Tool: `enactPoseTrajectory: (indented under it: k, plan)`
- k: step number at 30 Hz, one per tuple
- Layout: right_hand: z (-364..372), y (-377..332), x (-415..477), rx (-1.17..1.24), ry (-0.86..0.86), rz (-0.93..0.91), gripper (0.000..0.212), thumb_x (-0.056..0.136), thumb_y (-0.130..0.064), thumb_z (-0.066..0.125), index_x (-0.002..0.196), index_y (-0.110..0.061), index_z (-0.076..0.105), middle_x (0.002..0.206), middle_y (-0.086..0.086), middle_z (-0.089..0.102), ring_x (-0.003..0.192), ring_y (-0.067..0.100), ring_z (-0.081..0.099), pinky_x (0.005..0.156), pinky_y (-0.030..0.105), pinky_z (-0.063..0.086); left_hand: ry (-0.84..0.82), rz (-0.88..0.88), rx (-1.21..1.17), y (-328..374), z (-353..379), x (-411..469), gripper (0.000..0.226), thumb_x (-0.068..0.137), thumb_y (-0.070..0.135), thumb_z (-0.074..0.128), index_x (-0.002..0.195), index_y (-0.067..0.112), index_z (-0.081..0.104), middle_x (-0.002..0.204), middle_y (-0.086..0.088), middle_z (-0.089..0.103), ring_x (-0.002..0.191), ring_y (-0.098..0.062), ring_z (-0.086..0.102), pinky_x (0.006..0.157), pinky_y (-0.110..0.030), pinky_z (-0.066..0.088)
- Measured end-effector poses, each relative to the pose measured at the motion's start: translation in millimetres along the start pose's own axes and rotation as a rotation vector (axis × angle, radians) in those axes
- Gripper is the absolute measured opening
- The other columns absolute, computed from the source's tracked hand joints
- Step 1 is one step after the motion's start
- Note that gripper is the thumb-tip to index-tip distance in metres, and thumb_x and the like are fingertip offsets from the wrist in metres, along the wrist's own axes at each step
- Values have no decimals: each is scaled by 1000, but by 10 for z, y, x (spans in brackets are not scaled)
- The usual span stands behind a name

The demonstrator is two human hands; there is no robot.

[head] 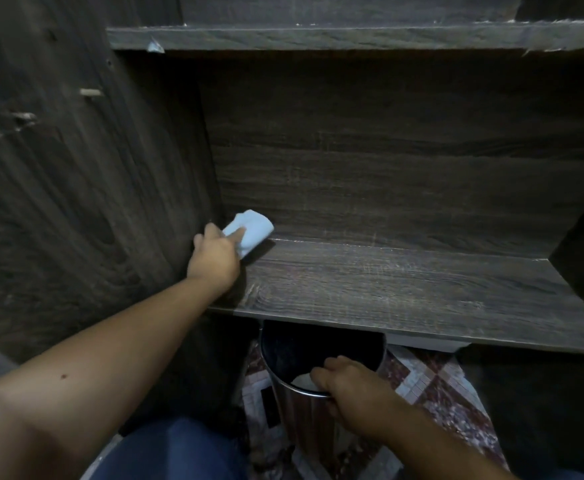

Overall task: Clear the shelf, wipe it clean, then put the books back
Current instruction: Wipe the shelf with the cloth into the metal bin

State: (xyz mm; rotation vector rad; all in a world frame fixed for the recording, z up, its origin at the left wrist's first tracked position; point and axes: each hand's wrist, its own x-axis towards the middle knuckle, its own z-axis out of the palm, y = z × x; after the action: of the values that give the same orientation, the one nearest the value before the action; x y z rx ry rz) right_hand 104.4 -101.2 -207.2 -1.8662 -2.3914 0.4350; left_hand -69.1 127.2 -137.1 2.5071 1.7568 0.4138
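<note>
The shelf (pixel 405 289) lies bare, with no books in sight. Its long axis runs left to right and its front edge is nearest the person. Pale streaks show along the far seam and across the board, so I judge that wiping is the step in hand.

Below the front edge stands a metal bin (pixel 297 420), mouth up. The right hand (pixel 349 386) clasps its near rim, fingers curled over it.

The left hand (pixel 214 258) grasps a folded blue cloth (pixel 254 226) at the shelf's far left corner, where the board meets the side wall and back panel. Whether the cloth presses on the board I cannot tell. Its longer side lies roughly left to right, and its free end points right and far.

To wipe well, keep the cloth flat and sweep along the grain in overlapping passes from far to near. Draw the dust to the front edge so it drops into the bin, sliding the bin along beneath.
</note>
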Motion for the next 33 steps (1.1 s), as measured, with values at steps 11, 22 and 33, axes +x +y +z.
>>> enactPoseTrajectory:
  k: [11,22,33]
  plan:
    - [70,156,185,-29,8,23,44,86,-34,31,116,-13,54,115,12,54,109,29,50,87,33,39,-97,32,951,240,221,342,38,98,8,34,132,-6,43,127,-19,43,102,-30,54,49,-27,36]
    - [38,232,143,24,41,43,35,89,-22,52,124,-14,55,115,11,55,110,29,49,87,32,39,-221,-329,436,422,381,73,31,92,10,49,119,-2,59,114,-18,58,104,-32,61,80,-36,52]
    - [-45,279,-35,19,23,51,40,88,-33,43,118,-10,54,113,14,55,108,30,50,85,33,40,-102,-201,28,182,245,-191,38,84,12,48,119,24,41,126,-4,44,100,-32,54,80,-38,44]
